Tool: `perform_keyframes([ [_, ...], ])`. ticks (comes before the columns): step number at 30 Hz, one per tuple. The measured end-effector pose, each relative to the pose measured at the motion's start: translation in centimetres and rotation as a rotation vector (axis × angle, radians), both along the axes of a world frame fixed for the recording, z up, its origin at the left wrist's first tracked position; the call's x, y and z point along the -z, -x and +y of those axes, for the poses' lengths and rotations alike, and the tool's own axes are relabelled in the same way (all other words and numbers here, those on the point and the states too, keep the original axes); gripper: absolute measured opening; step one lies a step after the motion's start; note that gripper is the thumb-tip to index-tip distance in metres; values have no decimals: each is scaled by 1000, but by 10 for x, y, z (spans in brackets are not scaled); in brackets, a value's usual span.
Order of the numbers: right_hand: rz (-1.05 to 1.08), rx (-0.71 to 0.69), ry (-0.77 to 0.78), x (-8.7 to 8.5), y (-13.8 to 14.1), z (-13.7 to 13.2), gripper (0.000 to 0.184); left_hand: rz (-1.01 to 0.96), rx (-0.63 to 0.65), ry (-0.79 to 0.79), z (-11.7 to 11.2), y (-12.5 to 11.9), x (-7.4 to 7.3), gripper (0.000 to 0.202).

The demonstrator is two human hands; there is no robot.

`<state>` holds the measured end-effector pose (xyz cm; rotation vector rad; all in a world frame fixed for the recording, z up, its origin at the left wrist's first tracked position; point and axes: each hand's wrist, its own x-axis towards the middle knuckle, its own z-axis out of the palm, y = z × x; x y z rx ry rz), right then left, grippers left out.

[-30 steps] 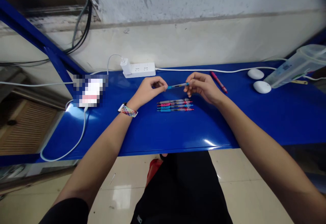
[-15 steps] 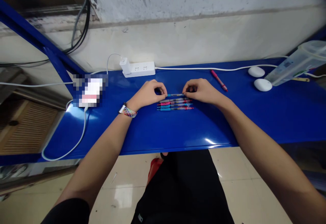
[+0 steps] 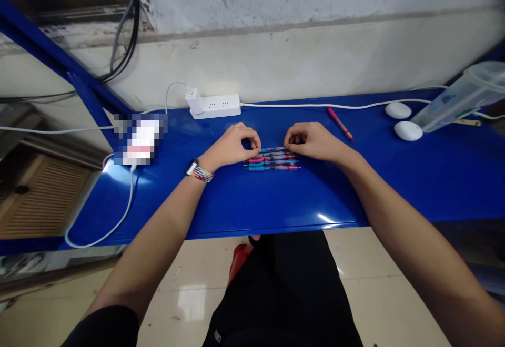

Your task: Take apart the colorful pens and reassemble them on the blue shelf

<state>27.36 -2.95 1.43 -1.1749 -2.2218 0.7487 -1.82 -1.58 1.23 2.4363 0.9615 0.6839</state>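
A blue pen point(image 3: 273, 150) lies at the back of a row of pens, pinched at its two ends by my hands. My left hand point(image 3: 233, 146) has thumb and fingertips closed on its left end. Its right end is between the fingertips of my right hand point(image 3: 311, 141). In front of it, close together and nearly parallel, lie several more pens, among them a pink one point(image 3: 254, 160) and a blue one with a red tip point(image 3: 272, 168). My fingers hide the ends of the back pen and part of the pens beside it.
On the blue table point(image 3: 276, 205), a red pen point(image 3: 340, 124) lies apart at the back right. A white power strip point(image 3: 216, 106) stands by the wall. Two white rounded objects point(image 3: 408, 131) and a clear plastic container point(image 3: 453, 106) are at the right. A charging phone point(image 3: 141, 142) is at the left.
Both hands have shifted very slightly, the back pen now lying a little closer to the row. The other pens look unmoved.
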Motion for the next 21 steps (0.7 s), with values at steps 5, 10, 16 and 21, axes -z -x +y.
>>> perform_keyframes([
  [5, -2, -18, 29, 0, 0, -1, 11, 11, -15, -2, 0, 0, -1, 12],
  [10, -9, -44, -177, -5, 9, -11, 8, 3, -32, 4, -1, 0, -4, 10],
  [16, -96, -341, -279, -11, 36, -38, 21, -8, -28, 1, 1, -1, -2, 9],
  [21, -151, -396, -364, -4, 42, -42, 23, -1, -40, 9, 1, -1, -2, 11],
])
